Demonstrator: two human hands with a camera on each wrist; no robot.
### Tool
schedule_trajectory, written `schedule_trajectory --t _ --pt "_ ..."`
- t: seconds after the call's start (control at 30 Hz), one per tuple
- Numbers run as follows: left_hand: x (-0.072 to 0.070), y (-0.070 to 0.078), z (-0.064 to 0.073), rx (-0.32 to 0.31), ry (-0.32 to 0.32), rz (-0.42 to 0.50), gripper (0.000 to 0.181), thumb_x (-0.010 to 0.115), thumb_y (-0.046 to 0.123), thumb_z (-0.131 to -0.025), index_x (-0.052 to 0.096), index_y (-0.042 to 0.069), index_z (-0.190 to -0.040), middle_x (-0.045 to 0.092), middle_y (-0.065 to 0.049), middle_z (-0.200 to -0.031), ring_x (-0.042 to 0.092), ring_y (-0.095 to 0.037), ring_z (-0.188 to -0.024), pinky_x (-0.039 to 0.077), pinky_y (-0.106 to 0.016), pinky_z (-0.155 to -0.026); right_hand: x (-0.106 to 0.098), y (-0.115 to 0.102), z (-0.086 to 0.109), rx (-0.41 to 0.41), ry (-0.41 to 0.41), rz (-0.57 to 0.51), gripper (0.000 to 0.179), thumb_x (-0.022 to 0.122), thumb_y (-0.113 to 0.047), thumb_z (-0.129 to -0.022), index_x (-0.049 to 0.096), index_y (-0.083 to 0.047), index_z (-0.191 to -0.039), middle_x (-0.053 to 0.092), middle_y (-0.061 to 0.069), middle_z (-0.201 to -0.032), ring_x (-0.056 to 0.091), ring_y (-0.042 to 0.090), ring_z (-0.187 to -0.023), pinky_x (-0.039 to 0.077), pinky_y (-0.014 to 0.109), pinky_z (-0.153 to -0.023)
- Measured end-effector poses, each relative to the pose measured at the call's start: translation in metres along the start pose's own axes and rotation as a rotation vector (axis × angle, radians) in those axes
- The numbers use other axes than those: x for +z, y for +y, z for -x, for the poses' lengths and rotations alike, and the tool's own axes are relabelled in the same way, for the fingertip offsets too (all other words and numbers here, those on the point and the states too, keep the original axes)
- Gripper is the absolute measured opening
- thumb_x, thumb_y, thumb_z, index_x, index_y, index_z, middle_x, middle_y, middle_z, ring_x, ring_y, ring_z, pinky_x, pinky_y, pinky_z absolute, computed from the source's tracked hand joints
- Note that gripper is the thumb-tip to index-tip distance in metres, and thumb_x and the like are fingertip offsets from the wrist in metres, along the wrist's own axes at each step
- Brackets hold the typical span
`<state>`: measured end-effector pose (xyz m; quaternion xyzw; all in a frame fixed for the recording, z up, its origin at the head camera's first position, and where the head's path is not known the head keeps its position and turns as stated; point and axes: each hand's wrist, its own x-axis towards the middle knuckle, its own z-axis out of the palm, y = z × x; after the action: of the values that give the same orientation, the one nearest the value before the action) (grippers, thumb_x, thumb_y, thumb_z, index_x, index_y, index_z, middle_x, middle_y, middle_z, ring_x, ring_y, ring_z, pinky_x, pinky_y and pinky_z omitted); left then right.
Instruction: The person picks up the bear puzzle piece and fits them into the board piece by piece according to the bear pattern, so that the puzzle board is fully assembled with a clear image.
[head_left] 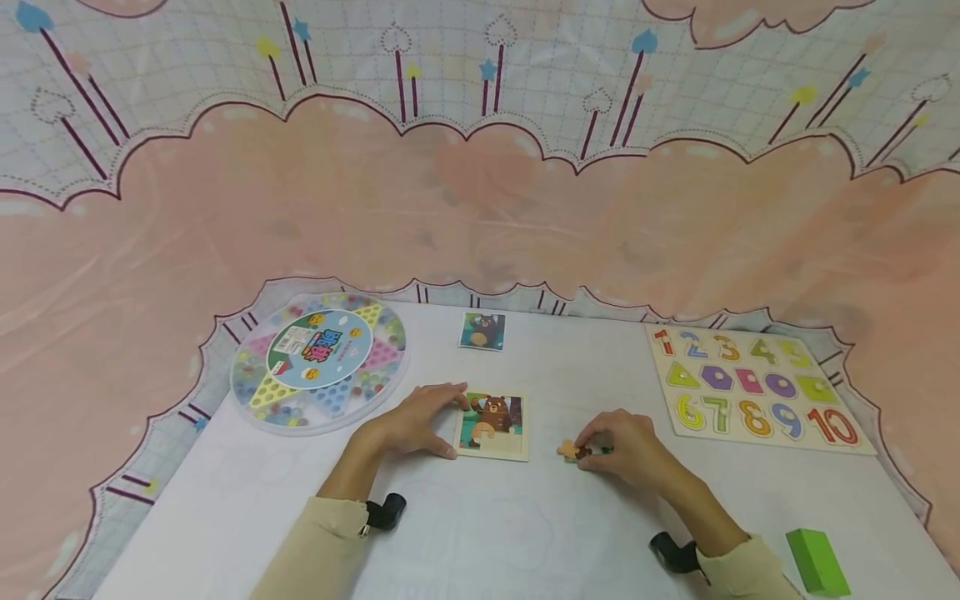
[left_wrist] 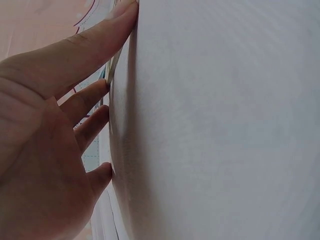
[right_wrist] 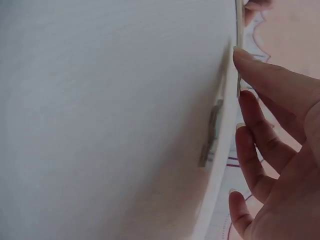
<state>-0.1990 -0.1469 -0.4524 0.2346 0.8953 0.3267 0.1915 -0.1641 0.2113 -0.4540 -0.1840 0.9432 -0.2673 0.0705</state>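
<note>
A small square bear puzzle board [head_left: 491, 451] lies on the table, with a bare pale area at the lower right of its picture. My left hand [head_left: 420, 421] rests at its left side, thumb near the lower corner and fingers near the upper one. To the right of the board, my right hand [head_left: 626, 450] pinches a thin tan-and-brown puzzle piece [head_left: 567, 450] between thumb and index finger; in the right wrist view this piece [right_wrist: 239, 75] shows edge-on. Beneath that hand, another thin piece [right_wrist: 212, 132] lies on the table, partly hidden in the head view.
Behind the board lies a bear picture card [head_left: 482, 331]. A round Chinese checkers board with beads [head_left: 318, 362] is at the left. At the right are a number-and-shape puzzle board [head_left: 757, 387] and, nearer, a green block [head_left: 817, 562]. A patterned cloth [head_left: 480, 200] hangs behind the table.
</note>
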Motion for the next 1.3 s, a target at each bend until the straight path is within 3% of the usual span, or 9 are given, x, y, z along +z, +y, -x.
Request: schedule_trajectory --t 0.2,0.47,0.63,0.87,1.07,1.3 --pt "0.000 0.001 0.001 -0.003 -0.008 0.010 0.061 0.088 0.016 -0.076 0.061 0.011 -0.130 0.035 -0.014 -0.166 0.024 -0.039 -0.158 0.007 -0.059 -0.132 -0.002 -0.007 -0.001 -0.010 0.016 -0.110 0.019 0.086 -0.015 -0.080 0.076 -0.026 -0.092 0.074 -0.010 -0.101 0.067 0.014 -0.103 0.055 0.051 -0.100" --pt "-0.001 0.002 0.000 0.001 -0.009 -0.008 0.060 0.088 0.018 -0.077 0.060 0.012 -0.130 0.035 -0.014 -0.166 0.025 -0.039 -0.157 0.009 -0.059 -0.132 0.005 -0.028 -0.013 -0.099 0.054 -0.256 0.016 0.082 -0.010 -0.083 0.079 -0.015 -0.098 0.072 0.000 -0.103 0.068 0.011 -0.092 0.063 0.028 -0.086" --pt "-0.003 0.005 0.000 -0.002 -0.008 -0.010 0.059 0.087 0.017 -0.077 0.060 0.012 -0.129 0.035 -0.014 -0.167 0.025 -0.039 -0.157 0.009 -0.059 -0.132 0.009 -0.045 -0.023 -0.108 0.057 -0.277 0.018 0.082 -0.009 -0.083 0.079 -0.010 -0.101 0.077 0.005 -0.105 0.070 0.013 -0.091 0.064 0.028 -0.082" --pt "-0.002 0.003 -0.001 -0.001 -0.010 -0.011 0.060 0.087 0.017 -0.077 0.060 0.013 -0.130 0.035 -0.013 -0.167 0.024 -0.038 -0.158 0.008 -0.058 -0.132 0.016 -0.059 -0.036 -0.139 0.020 -0.280 0.015 0.082 -0.012 -0.084 0.080 -0.012 -0.100 0.078 0.003 -0.103 0.071 0.014 -0.091 0.063 0.026 -0.080" --pt "-0.002 0.001 -0.001 -0.010 -0.014 -0.017 0.061 0.088 0.018 -0.077 0.060 0.014 -0.131 0.035 -0.012 -0.167 0.025 -0.037 -0.158 0.008 -0.058 -0.132 0.026 -0.068 -0.048 -0.162 -0.025 -0.271 0.014 0.083 -0.016 -0.084 0.081 -0.016 -0.098 0.078 0.000 -0.102 0.066 0.012 -0.093 0.057 0.018 -0.075" --pt "-0.003 0.000 0.000 -0.004 -0.013 -0.013 0.061 0.088 0.017 -0.077 0.060 0.014 -0.131 0.036 -0.013 -0.166 0.026 -0.037 -0.157 0.009 -0.059 -0.132 0.040 -0.077 -0.056 -0.162 -0.083 -0.265 0.013 0.083 -0.016 -0.083 0.080 -0.013 -0.096 0.076 -0.001 -0.098 0.060 0.007 -0.084 0.050 0.017 -0.070"
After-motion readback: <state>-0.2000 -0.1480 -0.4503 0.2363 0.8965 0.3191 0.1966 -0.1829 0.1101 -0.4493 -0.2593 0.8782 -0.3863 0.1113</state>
